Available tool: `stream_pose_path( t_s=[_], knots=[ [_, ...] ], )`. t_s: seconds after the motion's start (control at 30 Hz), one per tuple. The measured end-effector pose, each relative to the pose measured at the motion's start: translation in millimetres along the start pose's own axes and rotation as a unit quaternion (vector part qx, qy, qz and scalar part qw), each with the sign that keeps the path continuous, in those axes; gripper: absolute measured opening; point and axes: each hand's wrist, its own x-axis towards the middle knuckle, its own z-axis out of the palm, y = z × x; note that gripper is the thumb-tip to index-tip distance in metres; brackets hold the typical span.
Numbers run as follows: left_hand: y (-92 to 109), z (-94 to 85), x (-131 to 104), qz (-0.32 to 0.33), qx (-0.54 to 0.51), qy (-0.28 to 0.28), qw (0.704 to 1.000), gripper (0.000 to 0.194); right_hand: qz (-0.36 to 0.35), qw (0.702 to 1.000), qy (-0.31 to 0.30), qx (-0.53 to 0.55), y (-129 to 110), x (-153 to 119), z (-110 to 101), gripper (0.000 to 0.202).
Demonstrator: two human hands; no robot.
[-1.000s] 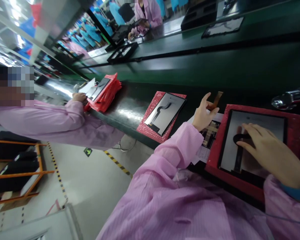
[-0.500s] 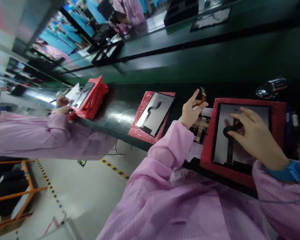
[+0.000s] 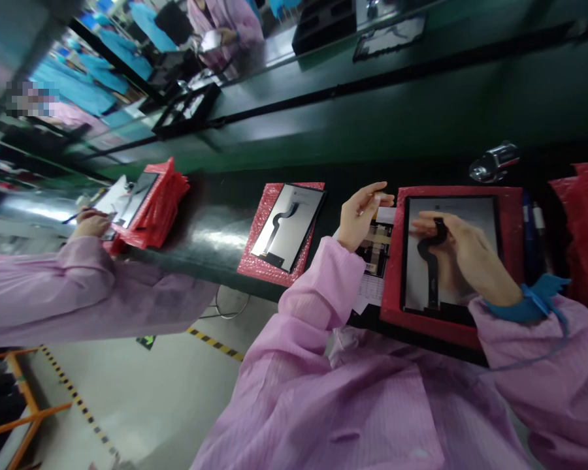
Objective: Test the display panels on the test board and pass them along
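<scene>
My left hand is raised just left of the red bubble-wrap pad, with thumb and fingertips pinched on a thin brown flex cable, mostly hidden by the fingers. Over the display panel, my right hand has its fingers stretched to the left. These fingers pass behind the upper end of the panel's curved black flex cable; no grip on it shows, and the thumb is hidden. Beneath the panel lies the red bubble-wrap pad. Between the hands, a dark component with tan tape sits on a printed paper sheet.
Another display panel rests on red bubble wrap to the left. Farther left, a co-worker's hand is beside a red bubble-wrap stack. A shiny metal object, pens and more red wrap are at right.
The view has shifted right. My right fingers have straightened and slid behind the black cable's end. The brown cable in my left hand has tilted and is now largely covered by the fingers.
</scene>
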Motion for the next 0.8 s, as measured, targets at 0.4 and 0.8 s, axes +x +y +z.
stream_pose_path(
  t_s=[0.4, 0.8],
  knots=[
    [13, 3.9, -4, -0.027, 0.007, -0.036, 0.999, 0.048, -0.099, 0.966, -0.137, -0.196, -5, 8, -3, 0.032],
    [14, 1.3, -7, -0.004, 0.112, -0.053, 0.992, 0.048, -0.137, 0.941, -0.205, -0.233, -5, 2, -2, 0.037]
  ],
)
